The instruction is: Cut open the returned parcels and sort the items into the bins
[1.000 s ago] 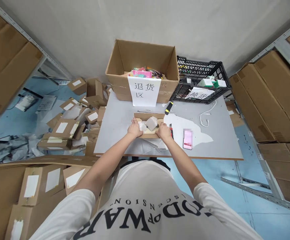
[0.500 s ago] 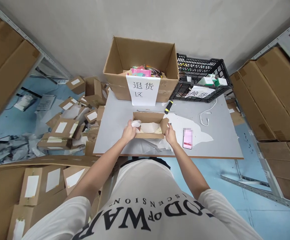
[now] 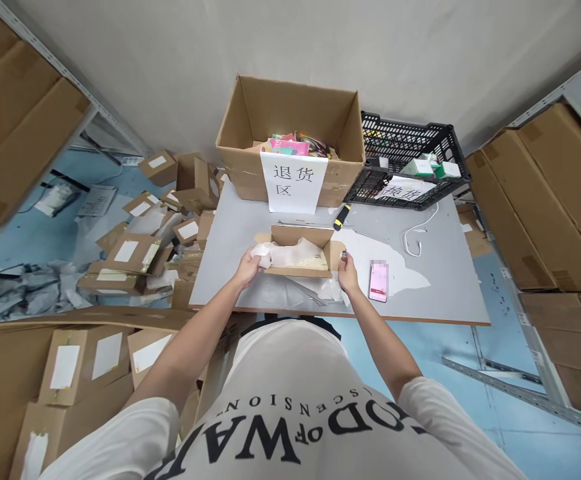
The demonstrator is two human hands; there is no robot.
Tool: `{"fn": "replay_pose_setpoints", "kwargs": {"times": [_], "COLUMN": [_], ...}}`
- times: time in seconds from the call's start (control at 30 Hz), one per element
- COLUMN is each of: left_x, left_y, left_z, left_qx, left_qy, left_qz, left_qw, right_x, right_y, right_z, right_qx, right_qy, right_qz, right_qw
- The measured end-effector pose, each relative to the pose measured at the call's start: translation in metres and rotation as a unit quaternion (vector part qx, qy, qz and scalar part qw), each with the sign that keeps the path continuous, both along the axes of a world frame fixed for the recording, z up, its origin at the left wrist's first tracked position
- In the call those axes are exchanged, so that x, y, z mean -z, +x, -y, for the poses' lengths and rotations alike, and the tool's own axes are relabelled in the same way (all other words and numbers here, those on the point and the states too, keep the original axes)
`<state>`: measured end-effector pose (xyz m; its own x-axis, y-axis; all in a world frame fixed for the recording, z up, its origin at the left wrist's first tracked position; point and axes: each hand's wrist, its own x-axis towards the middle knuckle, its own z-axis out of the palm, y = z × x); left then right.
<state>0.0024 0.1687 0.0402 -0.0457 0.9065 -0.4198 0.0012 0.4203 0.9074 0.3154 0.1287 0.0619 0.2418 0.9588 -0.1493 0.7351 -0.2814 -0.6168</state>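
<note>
A small open cardboard box (image 3: 303, 273) sits on the table in front of me, with crumpled white wrapping paper (image 3: 295, 252) inside. At its left end my left hand (image 3: 248, 268) is closed on a white wrapped bundle (image 3: 261, 254), whose contents are hidden. By the box's right flap (image 3: 337, 253) is my right hand (image 3: 347, 272), its fingers closed. A small dark thing (image 3: 343, 254) shows at those fingertips, too small to name. Clear plastic film (image 3: 331, 291) lies under and in front of the box.
Behind stand a large carton (image 3: 240, 177) of colourful packets and a black crate (image 3: 407, 137) with small boxes, both with paper signs. A yellow-and-black cutter (image 3: 341, 217), a white cable (image 3: 410, 243) and a phone (image 3: 379, 280) lie on the table (image 3: 450, 267). Parcels (image 3: 135, 253) are heaped at left.
My left hand has moved left, drawing the white bundle to the box's left edge. The right hand has shifted slightly down and right; the right flap stands further out.
</note>
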Motion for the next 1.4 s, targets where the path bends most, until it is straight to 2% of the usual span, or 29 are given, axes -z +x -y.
{"fn": "replay_pose_setpoints", "kwargs": {"times": [0.07, 0.1, 0.13, 0.17, 0.2, 0.27, 0.37, 0.43, 0.5, 0.6, 0.67, 0.83, 0.97, 1.07, 1.17, 1.27, 1.4], "left_x": [0.001, 0.001, -0.001, -0.003, -0.006, -0.017, -0.038, -0.050, -0.056, -0.054, -0.048, -0.036, -0.035, -0.035, -0.035, -0.035, -0.036], "left_y": [-0.002, -0.002, -0.002, -0.001, 0.001, 0.007, 0.016, 0.020, 0.020, 0.019, 0.019, 0.022, 0.021, 0.020, 0.020, 0.023, 0.025], "left_z": [-0.002, -0.004, -0.005, -0.007, -0.008, -0.009, -0.002, 0.009, 0.023, 0.039, 0.042, 0.034, 0.030, 0.030, 0.030, 0.029, 0.027], "left_qx": [0.006, 0.011, 0.019, 0.031, 0.047, 0.097, 0.171, 0.195, 0.230, 0.307, 0.326, 0.313, 0.321, 0.329, 0.326, 0.326, 0.319], "left_qy": [0.024, 0.043, 0.068, 0.096, 0.126, 0.178, 0.229, 0.263, 0.307, 0.378, 0.401, 0.410, 0.421, 0.433, 0.451, 0.466, 0.466], "left_qz": [-0.038, -0.064, -0.093, -0.123, -0.152, -0.209, -0.307, -0.371, -0.418, -0.449, -0.459, -0.475, -0.463, -0.454, -0.447, -0.447, -0.467], "left_qw": [0.999, 0.997, 0.993, 0.987, 0.979, 0.957, 0.908, 0.869, 0.823, 0.749, 0.723, 0.713, 0.711, 0.706, 0.700, 0.690, 0.680], "right_x": [-0.025, -0.038, -0.050, -0.060, -0.067, -0.070, -0.053, -0.037, -0.025, -0.017, -0.018, -0.026, -0.031, -0.032, -0.034, -0.035, -0.041], "right_y": [-0.001, -0.005, -0.010, -0.018, -0.027, -0.048, -0.075, -0.083, -0.082, -0.071, -0.066, -0.072, -0.083, -0.082, -0.076, -0.071, -0.071], "right_z": [-0.004, -0.008, -0.014, -0.023, -0.033, -0.057, -0.089, -0.102, -0.107, -0.107, -0.105, -0.096, -0.085, -0.081, -0.082, -0.090, -0.106], "right_qx": [-0.014, -0.054, -0.126, -0.225, -0.324, -0.467, -0.554, -0.568, -0.559, -0.535, -0.536, -0.572, -0.574, -0.581, -0.579, -0.533, -0.501], "right_qy": [0.057, 0.083, 0.098, 0.095, 0.081, 0.032, -0.051, -0.125, -0.186, -0.244, -0.258, -0.221, -0.222, -0.192, -0.139, -0.090, -0.118], "right_qz": [0.088, 0.119, 0.138, 0.138, 0.127, 0.110, 0.138, 0.164, 0.182, 0.200, 0.213, 0.260, 0.299, 0.314, 0.330, 0.362, 0.372], "right_qw": [0.994, 0.988, 0.978, 0.960, 0.934, 0.877, 0.819, 0.797, 0.787, 0.784, 0.775, 0.746, 0.729, 0.726, 0.733, 0.759, 0.773]}}
